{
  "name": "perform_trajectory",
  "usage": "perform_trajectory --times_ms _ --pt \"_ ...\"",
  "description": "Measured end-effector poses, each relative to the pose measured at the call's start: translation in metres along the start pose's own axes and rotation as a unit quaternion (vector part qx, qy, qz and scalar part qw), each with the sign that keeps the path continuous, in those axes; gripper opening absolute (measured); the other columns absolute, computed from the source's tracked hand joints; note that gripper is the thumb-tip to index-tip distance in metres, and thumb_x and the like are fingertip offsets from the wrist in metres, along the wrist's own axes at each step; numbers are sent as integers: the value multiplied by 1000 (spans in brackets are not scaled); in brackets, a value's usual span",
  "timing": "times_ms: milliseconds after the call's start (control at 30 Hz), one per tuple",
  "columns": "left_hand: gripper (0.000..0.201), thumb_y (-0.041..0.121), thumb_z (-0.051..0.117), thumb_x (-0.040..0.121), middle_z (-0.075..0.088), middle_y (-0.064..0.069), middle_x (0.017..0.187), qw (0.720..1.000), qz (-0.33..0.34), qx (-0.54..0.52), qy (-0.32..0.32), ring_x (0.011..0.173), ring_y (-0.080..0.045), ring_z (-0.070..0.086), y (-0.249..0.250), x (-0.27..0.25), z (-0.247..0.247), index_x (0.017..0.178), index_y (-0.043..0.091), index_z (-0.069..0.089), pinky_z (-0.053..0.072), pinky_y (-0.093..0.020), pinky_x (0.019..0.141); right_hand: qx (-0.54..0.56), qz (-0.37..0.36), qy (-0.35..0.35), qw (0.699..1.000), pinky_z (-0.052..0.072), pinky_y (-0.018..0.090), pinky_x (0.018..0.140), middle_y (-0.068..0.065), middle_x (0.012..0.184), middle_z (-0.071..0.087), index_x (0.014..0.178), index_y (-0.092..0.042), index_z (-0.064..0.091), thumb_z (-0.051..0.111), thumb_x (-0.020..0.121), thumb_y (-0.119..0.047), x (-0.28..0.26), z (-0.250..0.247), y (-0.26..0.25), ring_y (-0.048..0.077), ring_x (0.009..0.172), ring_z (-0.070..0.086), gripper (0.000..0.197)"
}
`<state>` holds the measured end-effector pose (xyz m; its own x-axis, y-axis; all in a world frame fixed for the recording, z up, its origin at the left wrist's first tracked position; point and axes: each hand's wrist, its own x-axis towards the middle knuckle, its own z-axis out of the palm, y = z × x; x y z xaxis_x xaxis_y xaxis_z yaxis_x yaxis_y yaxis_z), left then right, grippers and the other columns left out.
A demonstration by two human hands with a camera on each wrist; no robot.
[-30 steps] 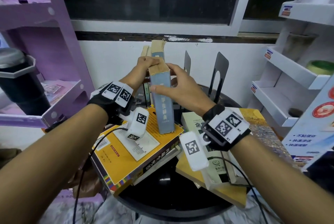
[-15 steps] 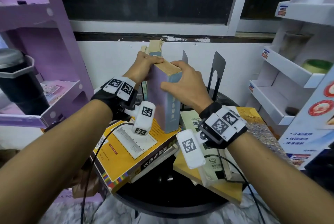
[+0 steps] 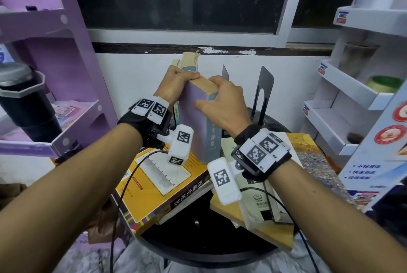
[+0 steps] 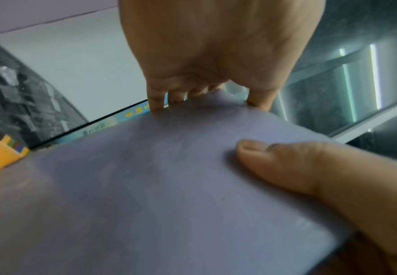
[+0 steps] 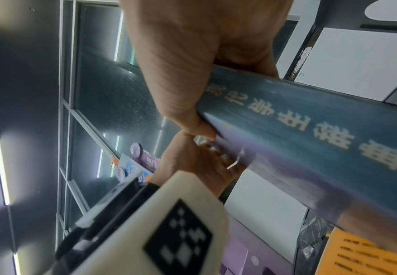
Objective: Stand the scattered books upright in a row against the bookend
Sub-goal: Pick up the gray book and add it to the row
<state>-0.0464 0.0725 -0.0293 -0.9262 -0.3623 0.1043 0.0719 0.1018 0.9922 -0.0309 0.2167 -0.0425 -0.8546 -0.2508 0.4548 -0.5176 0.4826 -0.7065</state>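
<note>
A thick blue-grey book [image 3: 196, 127] stands upright at the middle of the round black table [image 3: 198, 248], its lower end on a flat yellow book [image 3: 158, 182]. My left hand [image 3: 184, 79] grips its top edge from the left; in the left wrist view its fingers [image 4: 159, 100] curl over the cover [image 4: 169, 186]. My right hand [image 3: 209, 94] grips the top from the right, thumb on the cover, fingers round the spine [image 5: 310, 139]. Just behind stand two upright books [image 3: 189, 61]. Two black metal bookends [image 3: 263, 92] stand to the right.
More books [image 3: 259, 206] lie flat in a pile at the table's right. A purple shelf unit [image 3: 66, 74] with a black flask [image 3: 24, 105] stands at the left. White display shelves [image 3: 343, 96] are at the right, a white wall and dark window behind.
Both hands have carried the blue-grey book back towards the upright books and turned it, so its cover now faces me more than its spine.
</note>
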Motion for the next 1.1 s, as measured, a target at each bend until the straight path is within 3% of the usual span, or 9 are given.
perform_trajectory --times_ms 100,167,233,367,500,633,733,867,1100 --pt "57 43 73 65 61 -5 91 1000 3 25 -7 82 -15 58 1 4 0 102 3 56 45 -30 74 -4 -3 6 1000 46 19 58 -4 83 66 101 -20 64 74 70 -25 2 -2 0 17 75 62 33" --pt "28 32 67 80 56 4 69 1000 7 17 -22 63 -6 53 6 2 2 87 9 53 40 -25 65 -8 -5 12 1000 50 23 65 -2 86 67 104 -20 64 74 70 -25 5 -6 1 19 79 62 36" --pt "18 24 55 93 53 8 59 999 9 10 -35 53 -3 49 12 -1 6 77 16 50 36 -24 60 -9 -4 21 1000 51 27 71 1 87 67 105 -18 64 75 70 -25 8 -12 2 21 81 61 37" --pt "15 23 48 95 55 2 82 999 27 -27 -20 68 -11 46 24 10 5 82 20 54 36 -26 64 -16 -11 32 999 49 29 70 4 86 67 100 -15 65 75 71 -26 14 -22 6 23 81 59 33" --pt "13 20 50 93 66 -2 107 996 78 3 39 86 -11 60 25 32 -3 101 15 59 42 -19 68 -20 -9 39 999 45 26 68 4 88 65 106 -14 64 75 73 -26 23 -27 12 21 79 58 37" --pt "15 24 57 83 71 2 103 991 98 37 82 88 -13 62 20 51 -7 93 20 68 43 -26 76 -25 7 46 999 48 28 67 2 80 63 104 -15 64 76 70 -28 39 -23 19 23 75 58 38" --pt "18 25 59 84 69 5 106 986 110 75 96 99 -13 60 17 63 -4 99 21 69 41 -23 82 -33 18 49 998 50 28 68 3 82 65 102 -15 64 75 70 -28 53 -19 23 25 78 61 37" --pt "29 31 61 88 66 5 114 978 113 159 78 104 -11 56 10 81 -2 114 22 67 38 -21 86 -55 25 49 997 40 23 67 3 90 64 108 -15 62 74 73 -28 67 -13 28 21 83 59 38" --pt "31 37 63 84 66 1 115 967 129 218 40 108 -15 58 -5 101 -1 109 20 70 43 -28 93 -61 36 50 996 44 22 75 3 96 63 114 -14 62 72 74 -25 94 2 34 24 93 60 43"
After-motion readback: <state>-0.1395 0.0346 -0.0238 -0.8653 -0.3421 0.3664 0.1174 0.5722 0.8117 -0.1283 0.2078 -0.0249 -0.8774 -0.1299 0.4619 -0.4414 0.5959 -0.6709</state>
